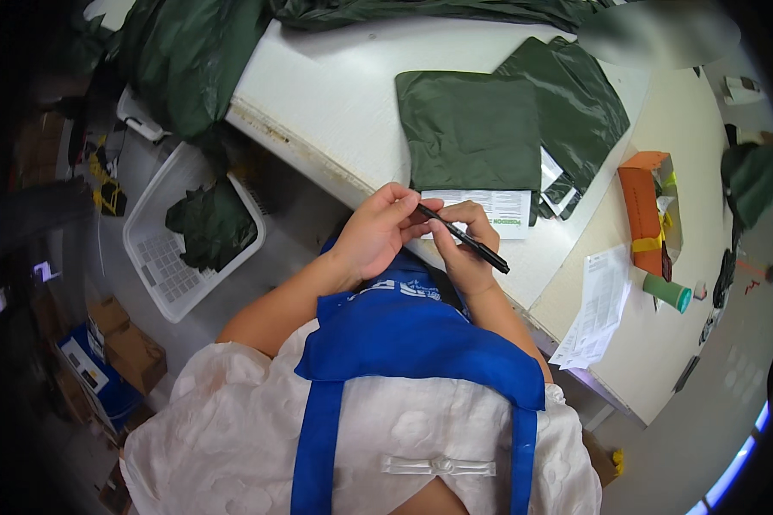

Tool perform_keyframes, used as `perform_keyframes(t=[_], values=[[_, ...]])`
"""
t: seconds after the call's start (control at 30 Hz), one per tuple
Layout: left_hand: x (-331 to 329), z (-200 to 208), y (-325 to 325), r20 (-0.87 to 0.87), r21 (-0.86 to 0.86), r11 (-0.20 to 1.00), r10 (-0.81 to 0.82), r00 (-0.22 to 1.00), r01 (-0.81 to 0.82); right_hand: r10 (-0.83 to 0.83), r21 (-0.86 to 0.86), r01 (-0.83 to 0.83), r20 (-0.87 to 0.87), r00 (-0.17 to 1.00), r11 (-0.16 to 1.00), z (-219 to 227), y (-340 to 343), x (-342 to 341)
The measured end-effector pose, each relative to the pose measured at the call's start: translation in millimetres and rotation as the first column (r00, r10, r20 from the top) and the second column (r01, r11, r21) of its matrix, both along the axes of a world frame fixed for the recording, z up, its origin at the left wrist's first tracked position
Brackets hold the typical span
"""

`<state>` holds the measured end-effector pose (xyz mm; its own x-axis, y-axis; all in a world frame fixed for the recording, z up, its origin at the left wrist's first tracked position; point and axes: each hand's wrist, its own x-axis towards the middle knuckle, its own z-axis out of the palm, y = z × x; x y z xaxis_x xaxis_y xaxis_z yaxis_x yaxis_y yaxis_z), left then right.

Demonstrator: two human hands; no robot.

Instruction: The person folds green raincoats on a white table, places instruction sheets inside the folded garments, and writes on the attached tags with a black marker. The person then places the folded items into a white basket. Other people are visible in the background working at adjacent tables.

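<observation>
A black marker pen (483,250) slants between my two hands in front of the blue apron. My left hand (376,230) pinches its upper left end with thumb and fingertips. My right hand (467,254) is closed round the middle of the barrel, and the thick end sticks out past the fingers. Just beyond my hands, a folded dark green plastic piece (471,129) lies flat on the white table. From under its near edge shows a printed white sheet (489,206). To its right is a second dark green piece in clear wrap (569,112), with white paper beside it.
On the right stand an orange box (642,210) and a green cylinder (666,293), near loose printed papers (594,305). A white basket (170,296) with green material is on the floor at left. Green plastic (189,69) hangs over the table's left corner. Cardboard boxes (127,343) sit lower left.
</observation>
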<state>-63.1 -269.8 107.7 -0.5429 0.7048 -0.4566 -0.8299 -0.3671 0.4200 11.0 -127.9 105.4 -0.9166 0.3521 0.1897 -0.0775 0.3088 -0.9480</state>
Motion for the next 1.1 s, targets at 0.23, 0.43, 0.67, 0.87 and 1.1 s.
perform_keyframes(t=[0.23, 0.43, 0.67, 0.87, 1.1], values=[[3.5, 6.9, 22.2, -0.049, -0.012, 0.997, -0.074, 0.996, 0.073, 0.044, 0.235, -0.002, -0.171, 0.984, 0.972, 16.2, 24.6, 5.7], [1.5, -2.1, 49.7, -0.232, -0.300, 0.930, -0.286, 0.930, 0.212, -0.471, -0.366, 0.457, 0.056, 0.880, 0.810, 11.0, 192.7, 4.3], [-7.2, -61.4, 33.8, -0.288, -0.620, 0.784, -0.185, 0.939, -0.035, -0.747, -0.518, 0.771, 0.326, 0.579, 0.370, 69.7, 387.0, 9.5], [-19.5, -56.7, 54.8, -0.233, -0.663, 0.746, -0.117, 0.965, -0.069, -0.467, 0.126, 0.464, 0.447, 0.763, 0.877, -47.7, 276.0, 20.6], [-36.7, -46.5, 81.4, -0.673, -0.521, 0.821, -0.226, 0.704, -0.234, -0.419, 0.193, 0.372, 0.396, 0.817, 0.908, -48.9, 175.2, 10.0]])
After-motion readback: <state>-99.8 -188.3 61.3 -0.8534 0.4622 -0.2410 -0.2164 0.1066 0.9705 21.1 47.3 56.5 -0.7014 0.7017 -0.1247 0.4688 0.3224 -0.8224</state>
